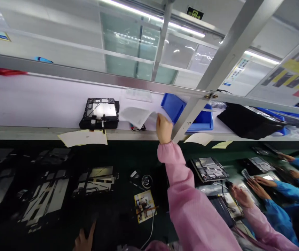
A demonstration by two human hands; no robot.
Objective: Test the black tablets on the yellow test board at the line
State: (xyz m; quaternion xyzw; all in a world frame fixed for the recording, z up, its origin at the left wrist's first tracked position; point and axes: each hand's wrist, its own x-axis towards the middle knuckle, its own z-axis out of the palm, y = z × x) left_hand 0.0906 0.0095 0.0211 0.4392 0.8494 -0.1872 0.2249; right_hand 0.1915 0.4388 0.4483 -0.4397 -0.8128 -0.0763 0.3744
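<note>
Holding white sheet [138,116], long axis crosswise, pointing left

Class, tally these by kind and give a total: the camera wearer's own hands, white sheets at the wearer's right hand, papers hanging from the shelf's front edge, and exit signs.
Wearer's hands, left hand and right hand: 2
Blurred white sheet: 1
Hanging papers: 3
Exit sign: 1
Total: 7

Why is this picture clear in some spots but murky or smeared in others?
Head view: the white sheet at the right hand is smeared, probably by motion; the ceiling light glares; streaky reflections cross the glass panels behind; the workbench, lower left, looks very dark.
</note>
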